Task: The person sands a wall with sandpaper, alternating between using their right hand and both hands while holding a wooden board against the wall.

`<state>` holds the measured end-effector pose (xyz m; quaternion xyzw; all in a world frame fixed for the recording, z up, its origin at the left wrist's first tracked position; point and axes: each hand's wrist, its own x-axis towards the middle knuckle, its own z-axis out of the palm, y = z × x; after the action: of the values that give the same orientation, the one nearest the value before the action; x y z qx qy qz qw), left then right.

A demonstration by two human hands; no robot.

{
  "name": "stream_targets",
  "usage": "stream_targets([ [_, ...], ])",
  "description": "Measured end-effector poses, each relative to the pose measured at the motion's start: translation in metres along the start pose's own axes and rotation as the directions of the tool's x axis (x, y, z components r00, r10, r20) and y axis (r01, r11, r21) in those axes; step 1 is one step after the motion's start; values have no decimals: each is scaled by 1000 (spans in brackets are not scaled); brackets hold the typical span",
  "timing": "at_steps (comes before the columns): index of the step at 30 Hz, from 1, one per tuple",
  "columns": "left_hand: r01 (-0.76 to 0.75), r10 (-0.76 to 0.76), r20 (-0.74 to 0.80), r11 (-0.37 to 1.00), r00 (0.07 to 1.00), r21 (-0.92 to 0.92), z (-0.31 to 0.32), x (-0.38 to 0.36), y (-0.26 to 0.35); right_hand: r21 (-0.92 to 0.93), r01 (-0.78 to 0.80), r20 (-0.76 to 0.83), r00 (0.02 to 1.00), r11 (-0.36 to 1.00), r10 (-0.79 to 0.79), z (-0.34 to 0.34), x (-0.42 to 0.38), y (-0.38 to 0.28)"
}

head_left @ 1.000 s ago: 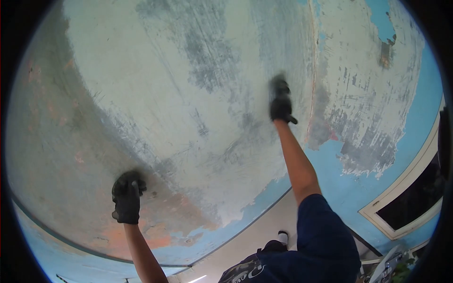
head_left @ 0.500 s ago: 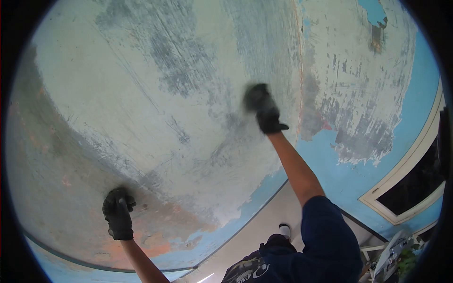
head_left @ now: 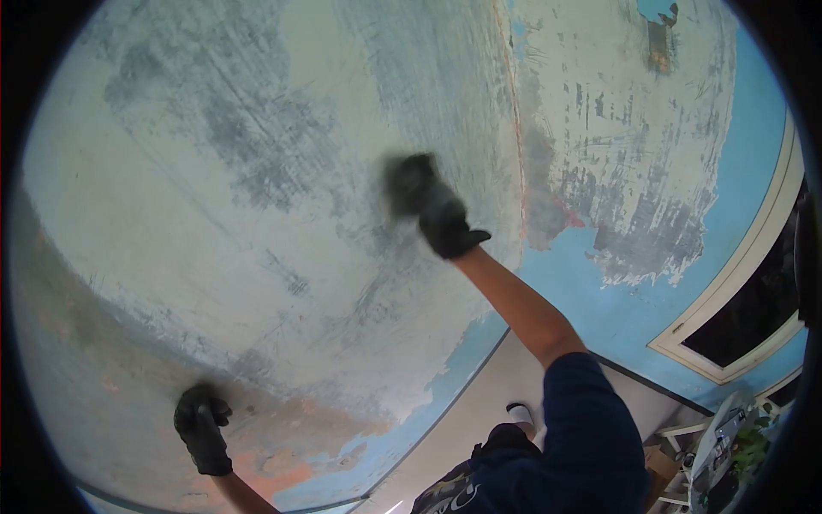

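My right hand (head_left: 443,224), in a dark glove, reaches up against a scraped, patchy wall (head_left: 342,257). Its fingers are curled and smeared by motion around a dark shape that I cannot make out. Lower on the left, my left hand (head_left: 204,433), also gloved, is near the brownish lower part of the wall. Its fingers are bent in, with the thumb showing along the side. Whatever it may hold is hidden. Grey scuffs and pale filler cover the surface around both hands.
Blue paint (head_left: 556,274) borders the scraped area below and on the right. A cream-framed dark window (head_left: 728,343) is at the right. Below it stand a white rack (head_left: 676,437) and a green plant (head_left: 749,454). Pale floor (head_left: 479,407) lies beneath, with a foot (head_left: 519,413) on it.
My right hand has moved left across the wall, and my left hand has shifted slightly down and left in view. The whole view has also shifted a little.
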<state>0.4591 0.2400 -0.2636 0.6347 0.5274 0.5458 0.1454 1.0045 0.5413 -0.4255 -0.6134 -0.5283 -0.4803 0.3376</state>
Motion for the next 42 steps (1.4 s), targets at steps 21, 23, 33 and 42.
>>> stream_targets([
  [21, 0, 1, -140, 1000, 990, 6, 94, 15, 41, 848, -347, 328, 937, 400, 116, 30, -60, 99],
  [23, -10, -1, -156, 997, 988, -75, 102, 21, 30, 737, -395, 334, 918, 549, 213, 46, -74, 122],
  [33, 37, -105, -329, 978, 938, -207, 106, 24, 25, 863, -417, 504, 732, -284, 458, 105, -118, 124],
  [42, -315, 347, -279, 936, 896, 155, 118, 15, 6, 724, -690, 627, 670, 21, 398, 109, -101, 148],
])
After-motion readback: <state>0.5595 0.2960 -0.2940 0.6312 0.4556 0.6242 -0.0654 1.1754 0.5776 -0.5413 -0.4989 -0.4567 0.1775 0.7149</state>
